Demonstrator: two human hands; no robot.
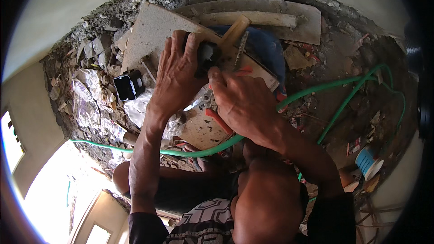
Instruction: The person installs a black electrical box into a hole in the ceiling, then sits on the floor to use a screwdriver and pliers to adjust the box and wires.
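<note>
My left hand (177, 72) grips a black plastic box (209, 55), fingers over its far side, above a speckled board (158, 25). Curled fingers of my right hand (246, 106) meet the near edge of this box, the thumb pointing at it. Whatever lies inside the right fist is hidden. A red strip (219, 121) shows on the board just below that fist. Past the held box, a wooden handle (236, 31) and a ridged metal rod (242, 49) lie on the board. Another black electrical box (129, 86), open side showing, rests left of my left wrist.
A green hose (208, 152) crosses beneath my forearms and loops at the right. Behind the board are a blue basin (271, 52) and a curved slab (309, 22). Rubble (97, 47) and crumpled plastic (88, 97) cover the left. A blue-and-white container (368, 162) lies far right.
</note>
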